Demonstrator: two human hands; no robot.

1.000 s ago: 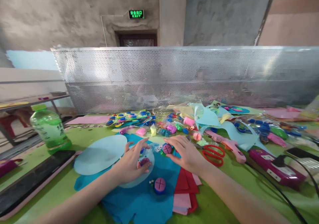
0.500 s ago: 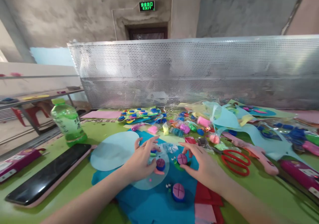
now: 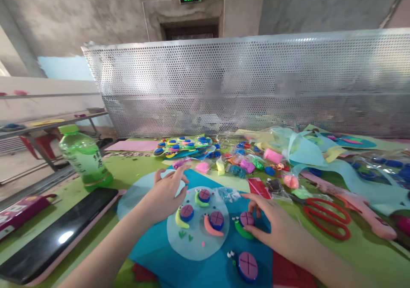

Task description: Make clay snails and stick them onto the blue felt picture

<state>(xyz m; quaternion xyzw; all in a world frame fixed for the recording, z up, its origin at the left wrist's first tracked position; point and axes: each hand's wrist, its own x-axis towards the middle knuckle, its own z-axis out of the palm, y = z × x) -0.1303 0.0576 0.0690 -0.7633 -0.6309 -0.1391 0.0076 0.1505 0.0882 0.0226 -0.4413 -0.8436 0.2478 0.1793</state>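
My right hand (image 3: 272, 217) has its thumb and curled fingers round a clay snail (image 3: 246, 219) with a green body and a purple shell, on the blue sheet (image 3: 150, 247). My left hand (image 3: 168, 194) hovers by the pale round paper (image 3: 195, 249), fingers apart and holding nothing. On that round paper sit a small green snail (image 3: 202, 197), a yellow snail (image 3: 184, 215) and a pink snail (image 3: 214, 223). Nearer to me on the blue sheet is a larger purple-and-blue shell (image 3: 248, 266) beside a dark eye-stalk piece (image 3: 232, 258).
Red-handled scissors (image 3: 326, 215) and a pink glue gun (image 3: 355, 202) lie to the right. A phone (image 3: 57, 232) and a green bottle (image 3: 85, 157) are on the left. Bagged clay lumps (image 3: 246, 165) and a decorated disc (image 3: 182, 145) are farther back, before a perforated metal screen (image 3: 179, 87).
My left hand has drawn left, off the round paper, so the snails there now show. My right hand stays at the green snail. The view has shifted slightly.
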